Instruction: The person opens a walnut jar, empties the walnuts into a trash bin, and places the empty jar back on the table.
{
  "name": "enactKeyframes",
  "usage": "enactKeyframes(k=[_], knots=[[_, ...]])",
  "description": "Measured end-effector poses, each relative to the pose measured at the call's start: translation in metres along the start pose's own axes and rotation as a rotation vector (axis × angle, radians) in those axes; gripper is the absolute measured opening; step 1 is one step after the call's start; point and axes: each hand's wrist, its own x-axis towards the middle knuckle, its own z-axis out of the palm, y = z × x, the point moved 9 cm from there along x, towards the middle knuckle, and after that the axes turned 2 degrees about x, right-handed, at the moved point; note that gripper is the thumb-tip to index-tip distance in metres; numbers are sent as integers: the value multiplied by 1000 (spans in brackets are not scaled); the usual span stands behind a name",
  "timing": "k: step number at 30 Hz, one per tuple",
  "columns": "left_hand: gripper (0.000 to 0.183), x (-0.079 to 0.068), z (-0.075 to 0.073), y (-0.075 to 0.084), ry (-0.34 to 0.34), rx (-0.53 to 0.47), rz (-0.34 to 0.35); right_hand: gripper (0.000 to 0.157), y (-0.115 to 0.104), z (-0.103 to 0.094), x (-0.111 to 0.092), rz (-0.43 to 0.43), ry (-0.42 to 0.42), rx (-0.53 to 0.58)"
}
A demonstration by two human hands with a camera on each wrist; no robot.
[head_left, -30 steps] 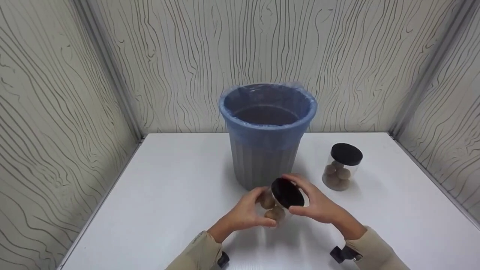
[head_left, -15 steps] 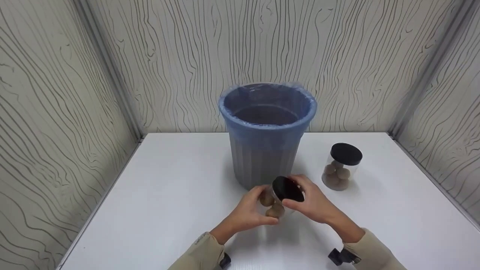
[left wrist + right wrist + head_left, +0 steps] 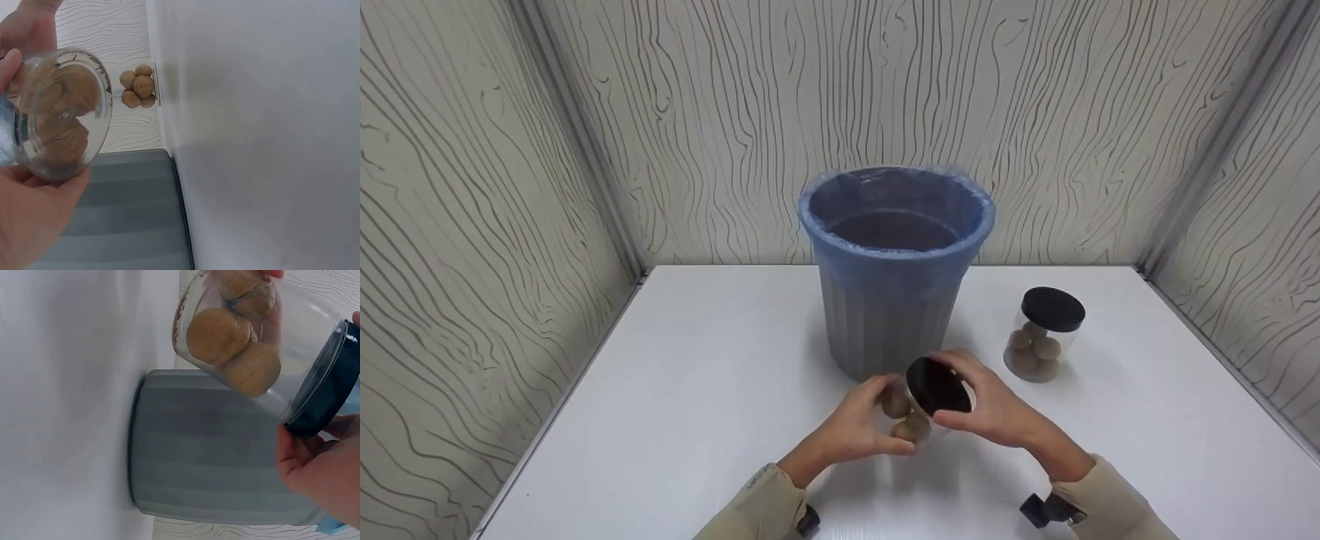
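A clear jar (image 3: 295, 354) with a black lid (image 3: 936, 385) hangs tilted above the table, its lid end toward the right. Inside it lie several round brown walnut-like nuts (image 3: 216, 334). My left hand (image 3: 849, 429) holds the jar's body low down, thumb at the near side and fingers at the far side. My right hand (image 3: 996, 409) grips the lid around its edge, thumb on the near side. In the right wrist view the lid sits on the jar's mouth. The jar's round base (image 3: 67, 115) faces the left wrist camera.
A grey ribbed bin (image 3: 885, 330) with a blue bag liner (image 3: 896, 262) stands right behind the hands. To its right, a second black-lidded jar (image 3: 1044, 330) of similar brown nuts stands upright on the white table (image 3: 697, 390). Patterned panels (image 3: 720, 112) enclose the back and sides.
My right hand's thumb shifted up and left on the lid, then came back down. The jar dipped and rose slightly between both hands. My left hand has kept its hold.
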Motion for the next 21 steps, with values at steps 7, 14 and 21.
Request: enactKeyframes(k=[7, 14, 21], knots=[[81, 0, 1, 0, -21, -9, 1, 70, -2, 0, -1, -50, -24, 27], [79, 0, 3, 0, -21, -30, 29, 73, -3, 1, -3, -74, -30, 35], [77, 0, 1, 0, 34, 27, 14, 73, 2, 1, -3, 36, 41, -5]])
